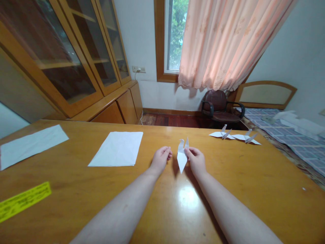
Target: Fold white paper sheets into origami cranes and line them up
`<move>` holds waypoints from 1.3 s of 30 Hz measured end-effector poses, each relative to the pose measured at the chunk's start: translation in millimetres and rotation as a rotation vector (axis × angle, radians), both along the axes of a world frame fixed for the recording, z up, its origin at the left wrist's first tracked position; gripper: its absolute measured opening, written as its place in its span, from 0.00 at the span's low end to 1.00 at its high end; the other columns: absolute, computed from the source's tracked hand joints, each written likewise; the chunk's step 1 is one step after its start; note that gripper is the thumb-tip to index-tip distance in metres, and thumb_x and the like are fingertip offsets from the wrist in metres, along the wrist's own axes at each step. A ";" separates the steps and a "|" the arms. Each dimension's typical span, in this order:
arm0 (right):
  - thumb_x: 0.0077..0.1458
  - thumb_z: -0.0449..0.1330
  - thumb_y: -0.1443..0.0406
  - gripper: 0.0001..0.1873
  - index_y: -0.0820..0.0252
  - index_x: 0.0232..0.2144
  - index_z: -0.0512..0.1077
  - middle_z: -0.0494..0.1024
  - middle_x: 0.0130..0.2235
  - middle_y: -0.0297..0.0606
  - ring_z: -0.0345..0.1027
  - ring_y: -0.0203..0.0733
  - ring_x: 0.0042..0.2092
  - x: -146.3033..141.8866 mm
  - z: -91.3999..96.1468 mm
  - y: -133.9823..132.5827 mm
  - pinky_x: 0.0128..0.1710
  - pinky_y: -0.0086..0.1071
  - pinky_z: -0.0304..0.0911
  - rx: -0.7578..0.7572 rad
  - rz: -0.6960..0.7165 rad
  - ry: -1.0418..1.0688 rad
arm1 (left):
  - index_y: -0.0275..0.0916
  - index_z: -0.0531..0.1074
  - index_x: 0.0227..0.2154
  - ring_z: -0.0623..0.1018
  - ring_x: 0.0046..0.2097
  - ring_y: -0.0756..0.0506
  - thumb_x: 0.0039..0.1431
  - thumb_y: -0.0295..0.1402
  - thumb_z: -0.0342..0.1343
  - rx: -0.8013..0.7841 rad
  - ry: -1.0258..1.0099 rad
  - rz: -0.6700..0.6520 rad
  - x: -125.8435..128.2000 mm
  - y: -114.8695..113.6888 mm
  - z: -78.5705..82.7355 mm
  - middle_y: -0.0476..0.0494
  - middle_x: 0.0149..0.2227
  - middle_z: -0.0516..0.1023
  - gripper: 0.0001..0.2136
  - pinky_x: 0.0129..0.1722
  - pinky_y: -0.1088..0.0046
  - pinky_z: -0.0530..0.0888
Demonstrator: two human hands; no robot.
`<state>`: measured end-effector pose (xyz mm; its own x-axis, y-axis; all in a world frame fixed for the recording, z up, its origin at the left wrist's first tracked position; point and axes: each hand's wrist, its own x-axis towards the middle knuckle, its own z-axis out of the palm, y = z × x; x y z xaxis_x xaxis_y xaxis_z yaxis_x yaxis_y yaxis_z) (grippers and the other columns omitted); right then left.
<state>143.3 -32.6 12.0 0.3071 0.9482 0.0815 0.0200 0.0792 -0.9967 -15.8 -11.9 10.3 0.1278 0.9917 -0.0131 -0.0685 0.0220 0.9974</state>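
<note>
A white folded paper crane (pixel 181 158) is held just above the wooden table (pixel 157 217), its wing pointing down toward me and two narrow points sticking up. My right hand (pixel 196 159) pinches it at its right side between thumb and fingers. To the left of the crane, and apart from it, my left hand (pixel 161 158) is closed with its fingers curled in. Whether anything is inside those fingers is hidden. Two finished-looking paper cranes, a nearer-left one (pixel 223 134) and a right one (pixel 247 137), rest side by side near the table's far right edge.
White paper sheets (pixel 118 149) lie left of my hands, and another white paper (pixel 33 145) is at the far left. A yellow strip with writing (pixel 25 201) lies at the front left. Beyond the table stand a glass-door cabinet (pixel 101 81), an office chair (pixel 218 105) and a bed (pixel 286 135).
</note>
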 end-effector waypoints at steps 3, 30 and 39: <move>0.45 0.61 0.54 0.15 0.61 0.28 0.74 0.74 0.26 0.36 0.63 0.37 0.26 0.5 -1.0 0.3 0.26 0.30 0.59 0.063 -0.024 0.008 | 0.35 0.70 0.23 0.68 0.24 0.52 0.52 0.46 0.51 0.004 0.063 -0.157 1.5 -3.0 -0.6 0.49 0.21 0.70 0.17 0.24 0.77 0.64; 0.40 0.67 0.59 0.13 0.59 0.30 0.77 0.79 0.34 0.39 0.69 0.42 0.35 -0.3 -3.6 2.9 0.40 0.34 0.61 -0.086 0.324 0.272 | 0.31 0.73 0.22 0.61 0.22 0.53 0.50 0.53 0.51 0.040 0.283 -0.285 6.4 -6.7 5.7 0.51 0.19 0.66 0.25 0.23 0.77 0.57; 0.40 0.66 0.58 0.13 0.61 0.28 0.77 0.78 0.31 0.37 0.68 0.41 0.33 2.3 -0.1 1.5 0.37 0.34 0.60 -0.063 0.266 0.174 | 0.32 0.71 0.22 0.60 0.24 0.53 0.51 0.52 0.50 0.070 0.304 -0.325 6.1 -7.9 6.8 0.52 0.20 0.63 0.24 0.24 0.77 0.56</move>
